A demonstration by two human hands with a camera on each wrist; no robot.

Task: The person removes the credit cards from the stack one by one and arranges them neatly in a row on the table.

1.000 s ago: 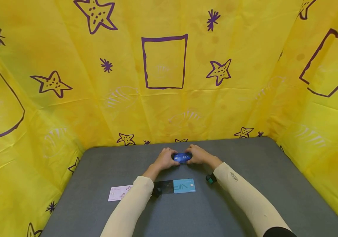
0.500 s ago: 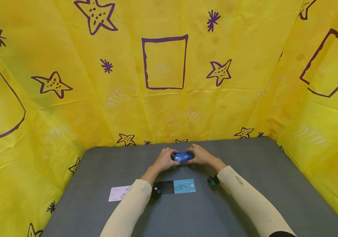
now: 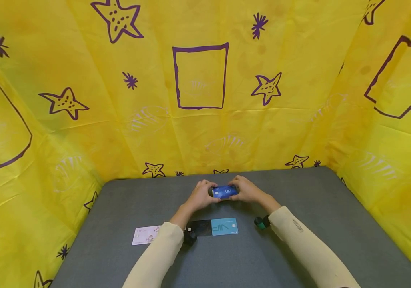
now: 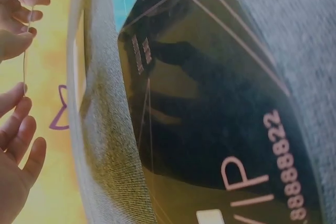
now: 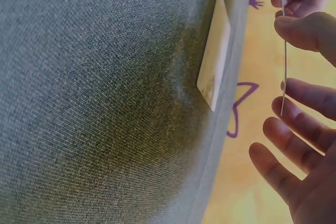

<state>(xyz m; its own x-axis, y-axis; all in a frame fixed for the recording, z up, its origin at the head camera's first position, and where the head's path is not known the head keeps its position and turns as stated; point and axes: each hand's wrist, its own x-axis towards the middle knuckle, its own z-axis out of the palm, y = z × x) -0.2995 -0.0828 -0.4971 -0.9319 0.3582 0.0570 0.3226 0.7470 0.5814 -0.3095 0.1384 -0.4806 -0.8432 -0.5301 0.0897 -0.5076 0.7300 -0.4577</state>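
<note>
A blue VIP card is held level at the far middle of the table, above its surface. My left hand pinches its left end, and my right hand pinches its right end, thumbs on the near side. The right wrist view catches the blue card edge-on as a thin line between thumb and fingers of my right hand. A pale card lies on the table below the hands; in the head view it is mostly hidden.
Nearer on the grey table lie a pink card, a black card and a teal VIP card, the last two side by side. My left forearm overlaps the pink one. Yellow patterned cloth surrounds the table.
Both hands and the blue card have shifted slightly right. The right forearm has swung a little outward. The cards on the table have not moved.
</note>
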